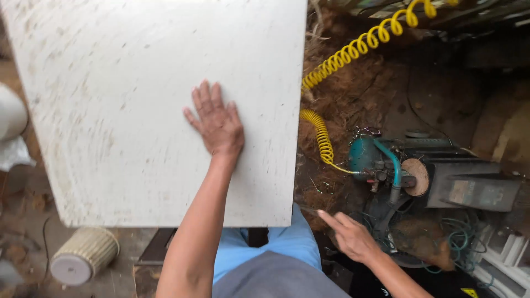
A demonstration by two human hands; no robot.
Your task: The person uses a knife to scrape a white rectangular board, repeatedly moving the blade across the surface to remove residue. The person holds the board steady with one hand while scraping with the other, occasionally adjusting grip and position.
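White board fills the upper left of the frame. Left hand lies flat on it, fingers spread, gripping nothing. Right hand, lower right, points loosely, empty.

- The left hand is laid flat on the board, near its right edge.
- The right hand is held off the board, to the right of its near corner, above the floor.
- The coiled hose is strung to the right of the board and is run down to the compressor.
- The compressor is set on the floor, beyond the right hand.
- A ribbed cylinder is placed on the floor below the board's near left corner.
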